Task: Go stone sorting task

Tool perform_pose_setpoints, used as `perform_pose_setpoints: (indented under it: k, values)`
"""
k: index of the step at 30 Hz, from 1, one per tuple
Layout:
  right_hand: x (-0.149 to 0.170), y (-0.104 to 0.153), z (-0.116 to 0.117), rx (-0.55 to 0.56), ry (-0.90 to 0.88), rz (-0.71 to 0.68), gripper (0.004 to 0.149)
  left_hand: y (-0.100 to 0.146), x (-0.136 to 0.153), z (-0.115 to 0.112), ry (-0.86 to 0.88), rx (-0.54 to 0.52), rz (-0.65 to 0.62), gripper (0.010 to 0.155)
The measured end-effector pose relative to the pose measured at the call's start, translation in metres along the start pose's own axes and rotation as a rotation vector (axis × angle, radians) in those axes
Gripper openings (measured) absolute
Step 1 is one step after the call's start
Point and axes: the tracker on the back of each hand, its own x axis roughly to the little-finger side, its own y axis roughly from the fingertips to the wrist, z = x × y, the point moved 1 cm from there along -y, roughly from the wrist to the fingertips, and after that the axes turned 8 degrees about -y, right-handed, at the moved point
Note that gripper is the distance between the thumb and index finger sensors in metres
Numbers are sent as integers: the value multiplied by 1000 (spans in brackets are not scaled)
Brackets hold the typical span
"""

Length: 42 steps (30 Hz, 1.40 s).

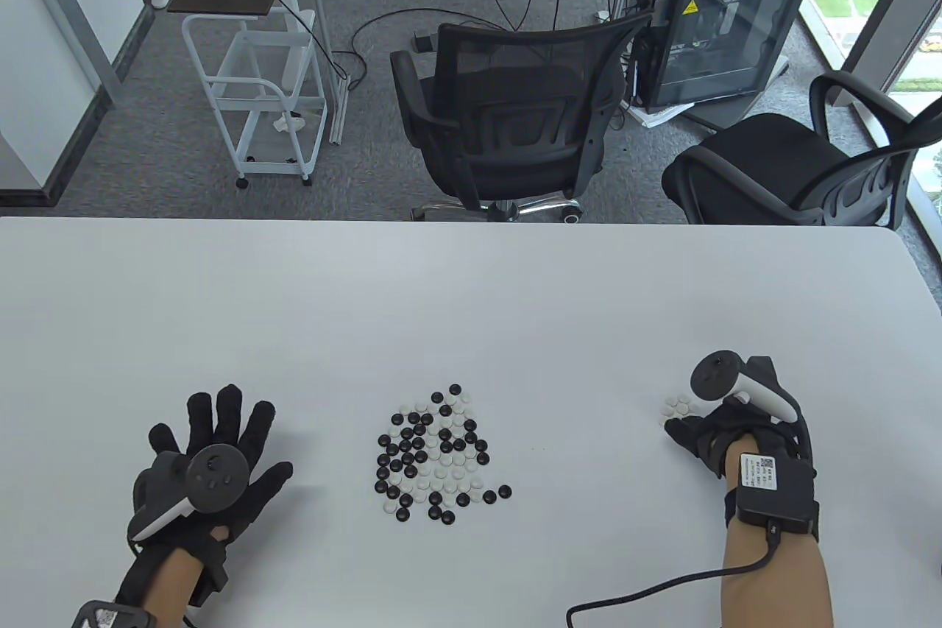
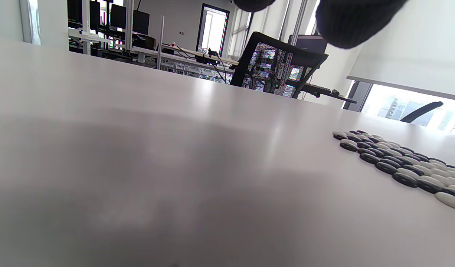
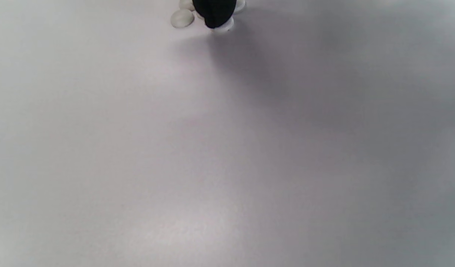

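Both hands on tabletop (image 1: 471,304), mixed stones (image 1: 434,453) between.
Left hand (image 1: 213,462) flat, grip spread wide; right hand (image 1: 725,433) fingertips touching small white-stone cluster (image 1: 678,405), grip unclear.

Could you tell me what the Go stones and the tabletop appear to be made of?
Go stones: smooth, glossy, lens-shaped black and white pieces; highlights in the left wrist view suggest glass or polished plastic, which one is unclear. Tabletop: pale grey, satin, soft reflections, probably laminate or coated board.
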Motion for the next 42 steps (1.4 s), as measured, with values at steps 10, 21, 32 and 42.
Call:
perform_pose_setpoints:
  k: [10,21,32,42]
  values:
    - [-83,10,5,-45,56,-244,68,0,1,0,5,4,2,82]
    - [-215,24,84,-268,299,-579,67,0,1,0,3,-4,-3,82]
    - [-239,16,121,-348,389,-622,68,3,5,2,22,-14,3,82]
    - [-157,-3,58,-223,263,-336,67,3,6,2,18,-16,2,82]
